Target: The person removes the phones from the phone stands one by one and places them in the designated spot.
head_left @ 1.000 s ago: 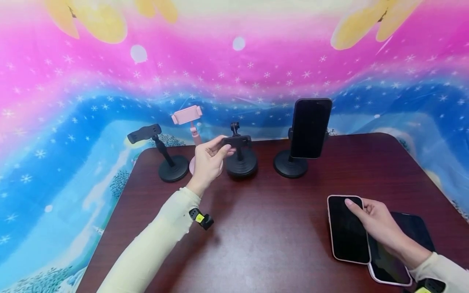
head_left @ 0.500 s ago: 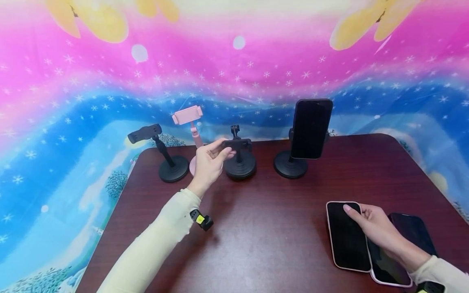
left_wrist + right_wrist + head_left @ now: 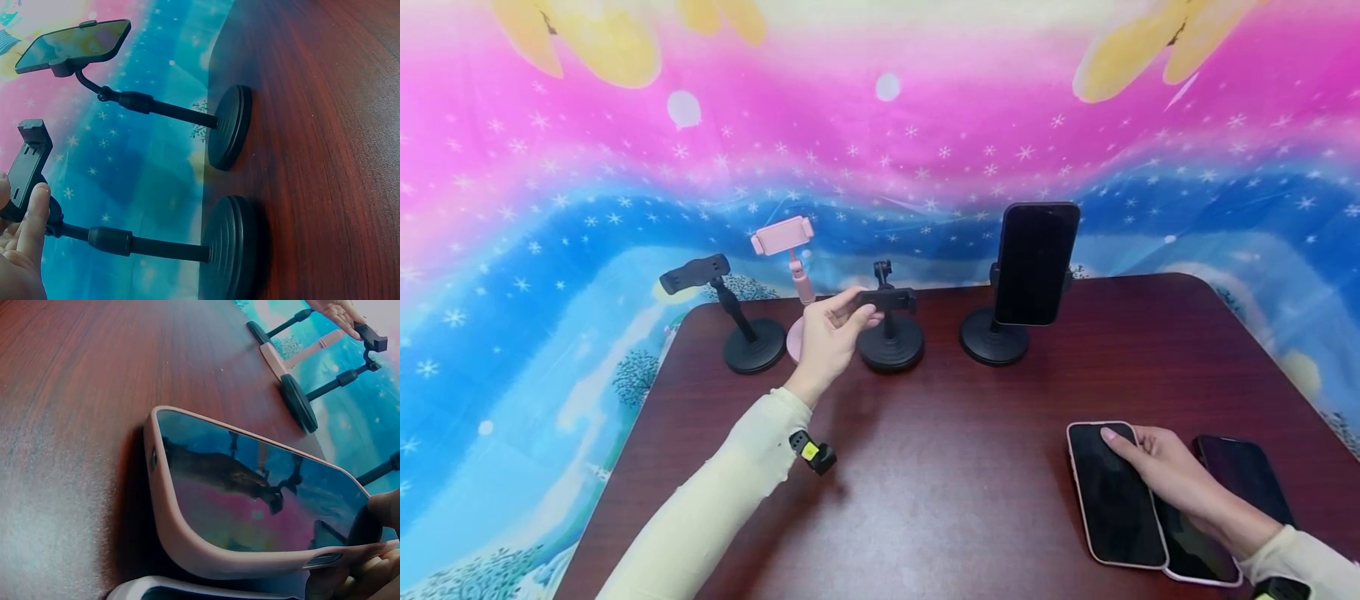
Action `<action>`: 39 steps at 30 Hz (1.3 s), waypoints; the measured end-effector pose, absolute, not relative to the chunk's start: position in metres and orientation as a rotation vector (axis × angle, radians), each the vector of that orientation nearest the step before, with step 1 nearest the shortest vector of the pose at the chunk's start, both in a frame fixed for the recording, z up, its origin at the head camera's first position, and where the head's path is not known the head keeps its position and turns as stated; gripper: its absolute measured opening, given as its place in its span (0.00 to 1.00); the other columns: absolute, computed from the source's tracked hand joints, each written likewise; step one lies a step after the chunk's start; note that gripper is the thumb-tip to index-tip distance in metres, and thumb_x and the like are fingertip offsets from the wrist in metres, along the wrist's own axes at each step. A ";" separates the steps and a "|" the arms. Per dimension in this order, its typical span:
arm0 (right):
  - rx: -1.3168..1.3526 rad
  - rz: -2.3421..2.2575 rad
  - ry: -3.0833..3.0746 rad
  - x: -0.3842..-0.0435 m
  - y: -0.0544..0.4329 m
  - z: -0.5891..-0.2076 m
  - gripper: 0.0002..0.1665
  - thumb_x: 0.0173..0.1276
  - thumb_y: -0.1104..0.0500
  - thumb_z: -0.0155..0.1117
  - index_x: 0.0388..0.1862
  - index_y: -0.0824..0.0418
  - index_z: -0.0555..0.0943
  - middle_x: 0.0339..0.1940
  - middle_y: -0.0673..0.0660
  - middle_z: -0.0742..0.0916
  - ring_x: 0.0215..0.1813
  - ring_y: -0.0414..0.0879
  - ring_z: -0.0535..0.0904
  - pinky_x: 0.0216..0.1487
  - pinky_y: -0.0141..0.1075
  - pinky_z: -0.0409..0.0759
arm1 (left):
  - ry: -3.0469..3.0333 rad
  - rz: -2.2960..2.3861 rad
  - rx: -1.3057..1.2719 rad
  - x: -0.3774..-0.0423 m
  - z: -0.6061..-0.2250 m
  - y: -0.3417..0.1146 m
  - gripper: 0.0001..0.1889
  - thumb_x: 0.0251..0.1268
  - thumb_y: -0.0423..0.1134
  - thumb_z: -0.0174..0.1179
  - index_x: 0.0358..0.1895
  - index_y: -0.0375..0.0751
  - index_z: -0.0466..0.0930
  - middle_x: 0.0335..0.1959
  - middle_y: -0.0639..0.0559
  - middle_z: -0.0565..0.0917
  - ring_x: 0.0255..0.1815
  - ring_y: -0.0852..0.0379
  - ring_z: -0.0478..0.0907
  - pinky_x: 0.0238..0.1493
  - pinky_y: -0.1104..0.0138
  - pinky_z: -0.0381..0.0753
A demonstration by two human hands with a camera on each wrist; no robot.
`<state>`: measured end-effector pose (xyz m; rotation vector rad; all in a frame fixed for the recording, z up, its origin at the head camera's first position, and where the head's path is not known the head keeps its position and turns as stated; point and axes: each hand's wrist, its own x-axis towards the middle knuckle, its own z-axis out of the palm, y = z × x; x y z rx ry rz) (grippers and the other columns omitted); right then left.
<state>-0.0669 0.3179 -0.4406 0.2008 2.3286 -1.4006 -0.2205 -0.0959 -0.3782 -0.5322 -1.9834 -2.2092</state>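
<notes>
My left hand (image 3: 827, 343) pinches the left end of the holder clamp (image 3: 893, 300) on a black phone stand. The stand's round base (image 3: 891, 346) rests on the table. In the left wrist view, thumb and fingers are around the lower end of this clamp (image 3: 28, 169), and nothing is held in the clamp. At the right, my right hand (image 3: 1176, 477) grips a phone (image 3: 1116, 496) in a pale pink case, thumb over its dark screen. Its upper part partly covers another light-edged phone (image 3: 1202, 542). The right wrist view shows the held phone (image 3: 250, 494) tilted.
A black phone (image 3: 1037, 262) stands upright in another black stand (image 3: 995, 337). To the left are a pink stand (image 3: 782, 236), partly behind my left hand, and a black stand (image 3: 752, 346). A dark phone (image 3: 1247, 479) lies at the right. A patterned cloth backdrop (image 3: 925, 167) borders the table.
The clamp in my left hand has dropped slightly, its stand shifting a little towards me. My right hand has brought the pink-cased phone slightly nearer, covering more of the phone below.
</notes>
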 end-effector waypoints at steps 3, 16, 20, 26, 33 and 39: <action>0.185 -1.450 2.234 -0.067 0.321 -0.442 0.30 0.83 0.42 0.44 0.52 0.68 0.77 0.32 0.55 0.92 0.33 0.48 0.90 0.37 0.43 0.90 | -1.993 -2.202 -0.527 -0.220 -0.378 -0.096 0.17 0.69 0.21 0.58 0.58 0.18 0.77 0.50 0.18 0.81 0.35 0.66 0.88 0.47 0.68 0.89; 0.228 -1.327 2.334 -0.071 0.318 -0.443 0.31 0.81 0.38 0.47 0.41 0.65 0.79 0.26 0.53 0.90 0.29 0.45 0.88 0.34 0.38 0.86 | -2.040 -2.176 -0.516 -0.221 -0.378 -0.098 0.17 0.69 0.24 0.60 0.59 0.20 0.78 0.51 0.21 0.82 0.36 0.63 0.89 0.49 0.66 0.89; 0.244 -1.315 2.345 -0.072 0.317 -0.443 0.30 0.80 0.39 0.51 0.36 0.65 0.80 0.21 0.52 0.87 0.25 0.45 0.86 0.30 0.40 0.86 | -2.053 -2.167 -0.519 -0.222 -0.380 -0.099 0.17 0.69 0.24 0.60 0.59 0.19 0.77 0.50 0.22 0.83 0.38 0.58 0.90 0.49 0.66 0.88; 0.204 -1.180 2.523 -0.074 0.317 -0.446 0.27 0.77 0.41 0.57 0.42 0.67 0.79 0.12 0.47 0.77 0.17 0.43 0.78 0.23 0.35 0.80 | -2.085 -2.145 -0.493 -0.222 -0.381 -0.099 0.17 0.69 0.25 0.61 0.59 0.23 0.79 0.49 0.23 0.84 0.39 0.57 0.90 0.50 0.65 0.88; 0.102 -1.207 2.596 -0.075 0.318 -0.452 0.27 0.75 0.50 0.62 0.58 0.72 0.75 0.22 0.55 0.89 0.21 0.45 0.84 0.24 0.38 0.83 | -2.106 -2.133 -0.485 -0.222 -0.381 -0.099 0.17 0.70 0.27 0.61 0.59 0.24 0.79 0.49 0.24 0.85 0.40 0.53 0.90 0.50 0.65 0.88; 0.064 -1.059 2.778 -0.077 0.314 -0.453 0.26 0.72 0.49 0.66 0.55 0.70 0.80 0.19 0.51 0.84 0.17 0.39 0.75 0.20 0.33 0.75 | -2.088 -2.118 -0.495 -0.222 -0.381 -0.099 0.16 0.70 0.26 0.61 0.58 0.22 0.79 0.48 0.25 0.85 0.37 0.62 0.89 0.49 0.66 0.88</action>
